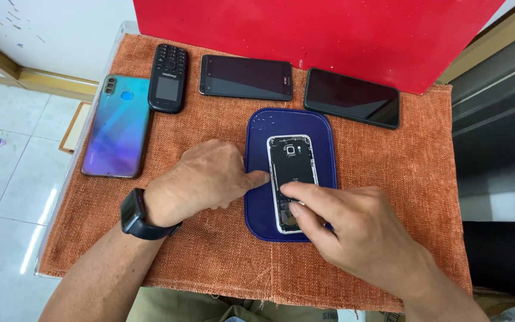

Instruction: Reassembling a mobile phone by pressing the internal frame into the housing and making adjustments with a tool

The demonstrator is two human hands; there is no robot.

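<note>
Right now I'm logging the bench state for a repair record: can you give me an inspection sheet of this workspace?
Surface: orange woven cloth over a small table, frayed at the near edge.
Job's things: opened phone, back cover off, lying on a blue mat.
Clutter: teal-blue phone face down, black keypad phone, two black smartphones in a row.
Grips: left hand presses a finger to the opened phone's left edge; right hand rests fingertips on its lower half.
Cables: nothing seen.
Surroundings: red board behind, white tiled floor.
</note>
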